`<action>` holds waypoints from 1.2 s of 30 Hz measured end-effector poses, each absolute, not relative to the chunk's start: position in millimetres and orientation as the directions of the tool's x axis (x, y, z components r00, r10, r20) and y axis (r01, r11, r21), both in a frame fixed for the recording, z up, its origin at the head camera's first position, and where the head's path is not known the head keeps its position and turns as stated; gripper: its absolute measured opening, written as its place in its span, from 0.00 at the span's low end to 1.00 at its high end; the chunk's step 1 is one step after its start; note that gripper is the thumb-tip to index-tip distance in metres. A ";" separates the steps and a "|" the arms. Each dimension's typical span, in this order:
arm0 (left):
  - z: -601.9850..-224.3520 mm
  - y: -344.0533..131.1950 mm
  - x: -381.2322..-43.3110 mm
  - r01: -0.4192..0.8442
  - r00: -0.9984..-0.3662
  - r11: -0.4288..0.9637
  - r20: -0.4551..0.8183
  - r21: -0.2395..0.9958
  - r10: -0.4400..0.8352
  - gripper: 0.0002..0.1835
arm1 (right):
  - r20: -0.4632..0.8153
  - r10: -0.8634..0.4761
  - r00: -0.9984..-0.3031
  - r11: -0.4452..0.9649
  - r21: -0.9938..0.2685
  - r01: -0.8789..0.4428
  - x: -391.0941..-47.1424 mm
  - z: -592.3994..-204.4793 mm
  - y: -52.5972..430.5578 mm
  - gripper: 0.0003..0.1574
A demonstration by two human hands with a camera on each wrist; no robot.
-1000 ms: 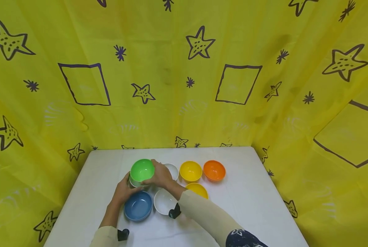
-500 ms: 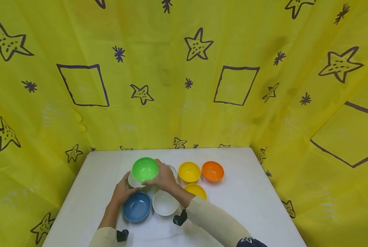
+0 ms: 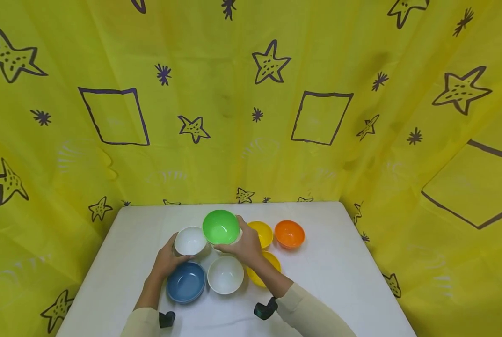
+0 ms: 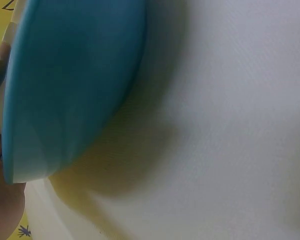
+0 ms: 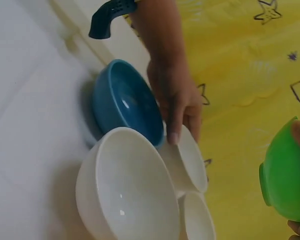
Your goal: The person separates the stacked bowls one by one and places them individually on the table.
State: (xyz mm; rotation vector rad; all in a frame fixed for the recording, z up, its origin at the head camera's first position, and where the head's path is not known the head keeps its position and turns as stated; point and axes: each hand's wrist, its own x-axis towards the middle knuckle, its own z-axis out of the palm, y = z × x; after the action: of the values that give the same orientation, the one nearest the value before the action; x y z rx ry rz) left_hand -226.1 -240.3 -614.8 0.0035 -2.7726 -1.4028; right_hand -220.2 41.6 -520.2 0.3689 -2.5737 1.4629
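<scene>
My right hand point(image 3: 247, 244) grips a green bowl point(image 3: 220, 226) by its side, thumb at the near rim. The right wrist view shows this green bowl point(image 5: 287, 177) raised off the table. My left hand point(image 3: 165, 260) holds a small white bowl point(image 3: 190, 240) at the back left, its thumb and fingers spread around the wall. Close in front of that hand stands a blue bowl point(image 3: 186, 282), which fills much of the left wrist view. Another small white bowl point(image 5: 199, 220) is mostly hidden behind the green one in the head view.
A larger white bowl point(image 3: 225, 275) stands right of the blue one. Two yellow bowls, one at the back point(image 3: 264, 233) and one nearer point(image 3: 256, 278), are partly covered by my right arm. An orange bowl point(image 3: 289, 234) sits farthest right on the white table point(image 3: 339, 281). A yellow curtain point(image 3: 217, 173) surrounds it.
My right hand has lifted the green bowl from over the back-left white bowl and carried it rightward, uncovering that white bowl. My left hand has stayed in place.
</scene>
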 end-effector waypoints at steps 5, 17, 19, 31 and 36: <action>-613.9 -240.0 -227.5 -0.011 -1.000 0.609 0.001 0.793 -0.019 0.59 | 0.214 -0.047 -0.976 0.482 -0.851 -0.210 -207.2 -517.8 71.1 0.70; -617.3 -242.2 -226.3 -0.016 -1.000 0.598 -0.005 0.801 -0.020 0.59 | 0.263 0.095 -0.960 0.484 -0.855 -0.186 -192.1 -541.9 129.9 0.57; -617.2 -242.8 -227.4 -0.013 -1.000 0.598 -0.002 0.801 -0.019 0.59 | 0.259 0.142 -0.955 0.489 -0.857 -0.160 -190.0 -544.4 137.5 0.57; -618.0 -244.1 -230.2 -0.015 -1.000 0.607 -0.004 0.795 -0.020 0.58 | 0.188 0.333 -0.924 0.482 -0.876 -0.005 -165.9 -561.9 186.2 0.60; -615.9 -242.5 -228.1 -0.003 -1.000 0.615 0.005 0.788 -0.012 0.58 | 0.204 0.379 -0.903 0.500 -0.866 0.014 -156.7 -571.6 196.9 0.56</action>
State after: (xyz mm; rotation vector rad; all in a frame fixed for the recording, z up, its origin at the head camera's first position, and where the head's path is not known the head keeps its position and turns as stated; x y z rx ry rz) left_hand -228.1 -242.5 -615.9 0.0134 -2.8143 -1.3735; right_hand -156.7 196.9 -571.6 -0.3266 -2.3790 1.3690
